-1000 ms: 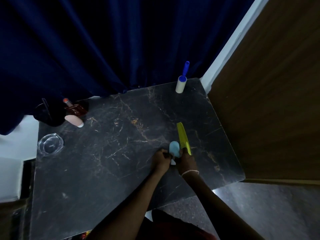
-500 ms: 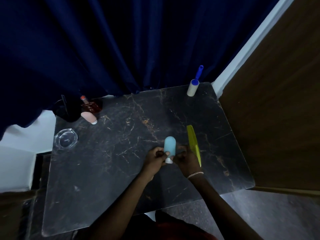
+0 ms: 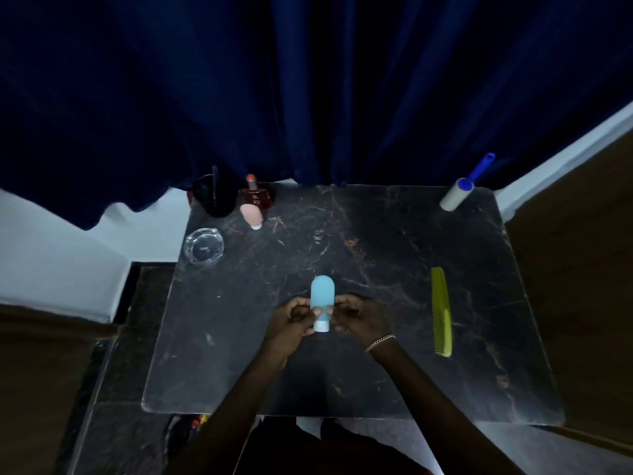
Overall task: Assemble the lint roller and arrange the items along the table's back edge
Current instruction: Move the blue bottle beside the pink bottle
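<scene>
Hands: left hand and right hand both pinch the blue bottle.
Risk: loose pinch; bottle could drop onto the worktop.

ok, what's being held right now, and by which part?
The light blue bottle, held by both hands. The left hand and right hand pinch its lower body from either side, just above the white cap; the rounded end sticks out free.

Marble table bears comb, lint roller, ashtray, pink bottle.
</scene>
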`<move>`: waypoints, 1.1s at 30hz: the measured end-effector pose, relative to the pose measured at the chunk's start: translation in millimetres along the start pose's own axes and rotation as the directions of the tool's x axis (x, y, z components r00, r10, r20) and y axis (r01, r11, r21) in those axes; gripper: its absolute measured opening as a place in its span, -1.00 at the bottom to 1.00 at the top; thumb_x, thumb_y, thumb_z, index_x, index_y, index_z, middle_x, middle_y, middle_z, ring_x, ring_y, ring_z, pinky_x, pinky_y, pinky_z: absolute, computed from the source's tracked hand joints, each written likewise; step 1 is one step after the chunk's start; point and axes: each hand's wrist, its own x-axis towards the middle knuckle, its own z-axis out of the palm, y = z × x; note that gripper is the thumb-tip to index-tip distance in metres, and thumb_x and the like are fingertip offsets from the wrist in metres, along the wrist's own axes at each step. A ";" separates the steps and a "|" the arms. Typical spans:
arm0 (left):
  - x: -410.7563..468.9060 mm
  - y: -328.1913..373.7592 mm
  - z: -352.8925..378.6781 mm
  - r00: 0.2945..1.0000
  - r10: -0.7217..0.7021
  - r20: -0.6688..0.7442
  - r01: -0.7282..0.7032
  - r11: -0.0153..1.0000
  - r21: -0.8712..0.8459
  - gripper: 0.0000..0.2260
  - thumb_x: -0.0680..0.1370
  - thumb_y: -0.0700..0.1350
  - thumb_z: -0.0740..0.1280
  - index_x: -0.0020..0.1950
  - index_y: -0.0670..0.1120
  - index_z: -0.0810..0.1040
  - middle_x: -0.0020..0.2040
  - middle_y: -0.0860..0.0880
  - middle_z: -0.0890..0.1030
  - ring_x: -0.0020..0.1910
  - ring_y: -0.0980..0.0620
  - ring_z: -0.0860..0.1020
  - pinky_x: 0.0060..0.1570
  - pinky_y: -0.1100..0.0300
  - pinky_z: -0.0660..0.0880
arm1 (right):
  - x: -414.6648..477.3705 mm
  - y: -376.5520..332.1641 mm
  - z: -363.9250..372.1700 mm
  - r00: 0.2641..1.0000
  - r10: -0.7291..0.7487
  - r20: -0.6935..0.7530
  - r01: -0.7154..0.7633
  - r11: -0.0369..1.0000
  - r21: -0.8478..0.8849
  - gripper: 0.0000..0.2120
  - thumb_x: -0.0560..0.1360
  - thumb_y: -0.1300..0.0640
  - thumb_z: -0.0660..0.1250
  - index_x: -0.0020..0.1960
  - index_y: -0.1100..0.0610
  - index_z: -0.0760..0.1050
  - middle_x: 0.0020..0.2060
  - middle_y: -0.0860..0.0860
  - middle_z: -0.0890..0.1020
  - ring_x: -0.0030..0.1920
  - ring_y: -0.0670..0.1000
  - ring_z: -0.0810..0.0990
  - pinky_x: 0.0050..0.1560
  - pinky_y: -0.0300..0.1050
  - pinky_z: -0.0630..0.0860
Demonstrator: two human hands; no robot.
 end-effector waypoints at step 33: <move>77.8 79.9 -180.8 0.947 0.274 -0.168 -0.180 0.886 0.428 -0.78 0.48 -0.27 0.54 0.09 -0.27 0.66 -0.10 -0.12 0.68 -0.20 0.03 0.58 -0.24 0.45 0.47 | 111.9 -82.0 185.3 0.977 -0.213 -0.010 0.195 0.912 -0.361 -0.84 0.40 0.37 0.47 -0.05 0.41 0.59 -0.19 0.28 0.68 -0.27 0.08 0.60 -0.24 -0.17 0.52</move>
